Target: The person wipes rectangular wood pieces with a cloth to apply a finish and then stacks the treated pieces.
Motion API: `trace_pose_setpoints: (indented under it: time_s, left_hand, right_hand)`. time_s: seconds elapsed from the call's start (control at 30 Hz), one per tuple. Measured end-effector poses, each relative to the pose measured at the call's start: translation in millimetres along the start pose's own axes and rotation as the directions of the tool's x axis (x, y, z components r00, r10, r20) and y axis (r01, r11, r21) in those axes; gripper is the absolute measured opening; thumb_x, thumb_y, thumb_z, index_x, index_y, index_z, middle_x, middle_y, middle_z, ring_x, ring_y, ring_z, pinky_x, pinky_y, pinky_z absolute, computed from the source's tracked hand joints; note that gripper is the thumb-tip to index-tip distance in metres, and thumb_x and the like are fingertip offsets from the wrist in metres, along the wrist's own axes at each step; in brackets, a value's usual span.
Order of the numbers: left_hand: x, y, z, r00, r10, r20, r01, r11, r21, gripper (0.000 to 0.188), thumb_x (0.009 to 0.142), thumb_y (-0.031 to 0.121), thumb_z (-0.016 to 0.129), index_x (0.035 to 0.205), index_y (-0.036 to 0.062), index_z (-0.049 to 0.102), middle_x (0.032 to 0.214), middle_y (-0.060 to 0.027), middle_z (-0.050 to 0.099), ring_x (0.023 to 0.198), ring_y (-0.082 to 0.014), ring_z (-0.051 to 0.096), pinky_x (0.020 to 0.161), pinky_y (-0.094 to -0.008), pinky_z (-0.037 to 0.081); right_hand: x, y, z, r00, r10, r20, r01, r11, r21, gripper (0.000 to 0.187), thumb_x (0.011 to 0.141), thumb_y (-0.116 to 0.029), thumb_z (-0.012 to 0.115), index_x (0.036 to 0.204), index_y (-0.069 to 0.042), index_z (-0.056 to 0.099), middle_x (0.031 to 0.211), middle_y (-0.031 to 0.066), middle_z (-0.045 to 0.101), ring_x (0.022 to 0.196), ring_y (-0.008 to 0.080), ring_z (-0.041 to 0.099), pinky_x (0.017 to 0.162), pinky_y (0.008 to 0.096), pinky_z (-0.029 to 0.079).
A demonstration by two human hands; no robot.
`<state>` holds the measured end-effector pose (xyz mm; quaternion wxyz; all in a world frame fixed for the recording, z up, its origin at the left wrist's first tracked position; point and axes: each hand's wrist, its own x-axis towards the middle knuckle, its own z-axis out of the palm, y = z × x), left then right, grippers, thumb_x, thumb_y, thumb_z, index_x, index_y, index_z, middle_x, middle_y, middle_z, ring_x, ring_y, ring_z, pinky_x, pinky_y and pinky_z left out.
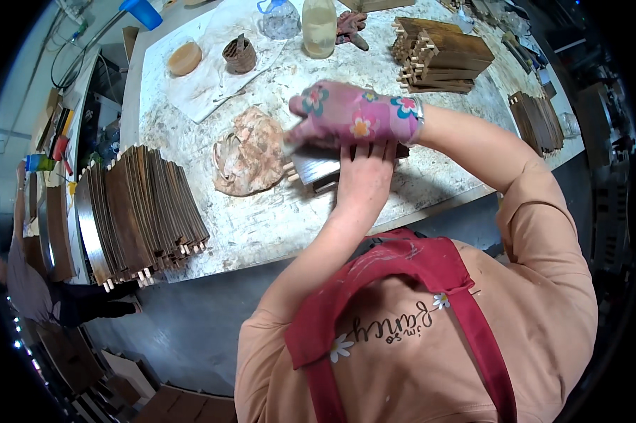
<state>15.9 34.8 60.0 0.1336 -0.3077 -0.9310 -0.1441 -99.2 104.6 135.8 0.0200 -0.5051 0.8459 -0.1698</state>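
Observation:
A dark wooden piece (316, 168) with pale pegs and a shiny wet-looking face lies on the stained white worktable (261, 225). My bare left hand (364, 176) presses flat on its right part, fingers stretched out. My right hand (353, 113), in a pink flowered glove, is curled over the piece's far edge, slightly blurred; what its fingers enclose is hidden. A crumpled stained rag (247, 151) lies just left of the piece.
Dark slats (142, 211) stand fanned at the table's left front. More slat stacks lie at the back (441, 56) and right (536, 120). A bottle (319, 28), jar (280, 20), brush cup (240, 55) and round tub (185, 58) stand behind. Another person (29, 282) is at far left.

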Motion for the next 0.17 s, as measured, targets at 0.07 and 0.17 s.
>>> trace_pose_setpoints:
  time_s: [0.07, 0.17]
  left_hand:
    - [3, 1, -13, 0.991, 0.017, -0.131, -0.024, 0.998, -0.052, 0.043, 0.086, 0.021, 0.062, 0.126, 0.0069, 0.056, 0.131, -0.0145, 0.054, 0.127, -0.0343, 0.046, 0.104, -0.0573, 0.036]
    - [15, -13, -38, 0.951, 0.032, 0.308, 0.015, 0.989, -0.149, 0.052, 0.087, 0.022, 0.062, 0.135, 0.0081, 0.05, 0.139, -0.0166, 0.048, 0.131, -0.0343, 0.043, 0.107, -0.0573, 0.033]
  right_hand:
    - [3, 10, -9, 0.981, 0.179, -0.07, -0.185, 0.978, -0.094, 0.03, 0.092, -0.034, 0.061, 0.101, -0.006, 0.063, 0.094, 0.0123, 0.065, 0.084, 0.0287, 0.065, 0.072, 0.0392, 0.052]
    - [-20, 5, -5, 0.848, 0.33, -0.414, -0.132, 0.889, 0.439, 0.035, 0.09, -0.024, 0.069, 0.123, -0.013, 0.063, 0.111, 0.0106, 0.062, 0.097, 0.0227, 0.063, 0.085, 0.0361, 0.053]
